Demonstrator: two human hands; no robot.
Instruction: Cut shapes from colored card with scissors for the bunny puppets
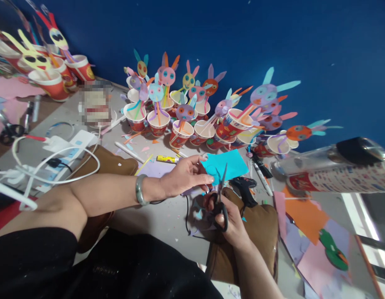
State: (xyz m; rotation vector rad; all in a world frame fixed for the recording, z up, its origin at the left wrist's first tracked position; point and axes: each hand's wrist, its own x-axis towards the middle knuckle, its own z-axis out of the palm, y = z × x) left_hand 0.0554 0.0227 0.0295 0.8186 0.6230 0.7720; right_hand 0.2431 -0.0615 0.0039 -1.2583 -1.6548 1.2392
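My left hand (186, 176) pinches the left edge of a bright blue sheet of paper (234, 164) between thumb and fingers. A curved line or cut shows faintly on the sheet near my thumb. In my right hand (232, 222) is a pair of scissors (222, 182) with black handles, my fingers through the loops. The blades point up and lie over the lower part of the blue paper; whether they are cutting into it I cannot tell. Below my hands, a brown cushion (261, 236) and a black glue gun (244, 189) are partly covered.
Red paper cups (181, 135) holding rabbit-faced paper figures (263, 94) stand along the blue wall. A tall clear tube of cups (335, 174) lies at right, near coloured paper sheets (307, 214). A white power strip (70, 155) with cables lies left. A yellow glue stick (166, 159) lies beyond my left hand.
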